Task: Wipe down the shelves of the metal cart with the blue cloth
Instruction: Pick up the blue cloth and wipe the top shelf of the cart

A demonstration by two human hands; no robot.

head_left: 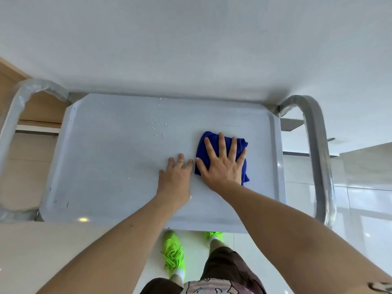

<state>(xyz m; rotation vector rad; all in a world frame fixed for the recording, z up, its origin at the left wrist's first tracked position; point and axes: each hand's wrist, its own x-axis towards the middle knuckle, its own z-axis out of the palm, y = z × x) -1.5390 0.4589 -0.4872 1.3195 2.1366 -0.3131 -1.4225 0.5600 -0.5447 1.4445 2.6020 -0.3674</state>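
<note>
The metal cart's top shelf point(101, 166) is a pale grey tray with a raised rim, seen from above. A folded blue cloth point(202, 145) lies on its right half. My right hand point(222, 164) presses flat on the cloth with fingers spread and straight. Just left of the cloth, my left hand point(175, 179) rests flat on the bare shelf, fingers straight, touching the surface beside the cloth. Water droplets point(159, 126) sit on the shelf behind the hands.
Two curved metal handles wrapped in clear plastic stand at the cart's ends, the left handle point(12, 128) and the right handle point(318, 153). A white wall point(191, 49) is behind the cart. My feet in bright green shoes point(172, 251) stand on pale floor tiles below.
</note>
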